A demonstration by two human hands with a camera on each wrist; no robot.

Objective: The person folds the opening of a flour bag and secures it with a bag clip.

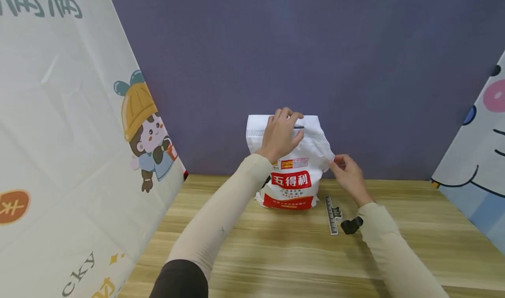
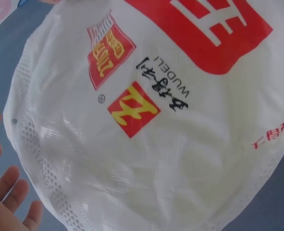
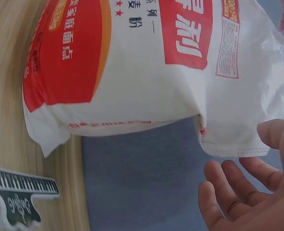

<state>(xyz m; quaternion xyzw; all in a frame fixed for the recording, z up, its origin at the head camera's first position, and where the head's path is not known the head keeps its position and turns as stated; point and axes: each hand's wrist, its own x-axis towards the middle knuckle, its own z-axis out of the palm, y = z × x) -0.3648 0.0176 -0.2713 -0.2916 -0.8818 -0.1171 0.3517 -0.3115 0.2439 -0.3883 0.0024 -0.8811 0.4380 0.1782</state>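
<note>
A white flour bag (image 1: 289,193) with red printing stands upright on the table, its top rising flat. My left hand (image 1: 279,133) is at the front of the bag's top, near the dark handle slot. In the left wrist view, that hand's fingers (image 2: 7,187) are loosely bent and apart beside the bag's perforated band. My right hand (image 1: 349,177) is at the bag's right side. The right wrist view shows its thumb against the bag's side edge, with the other fingers (image 3: 230,192) spread just past that edge and visibly apart from the thumb.
A long clip with a piano-key pattern (image 1: 332,215) lies on the wooden table (image 1: 244,254), right of the bag. A small black device (image 1: 352,225) is by my right wrist. A dark blue-grey backdrop (image 1: 355,61) is behind the bag; a printed white sheet (image 1: 71,127) stands left.
</note>
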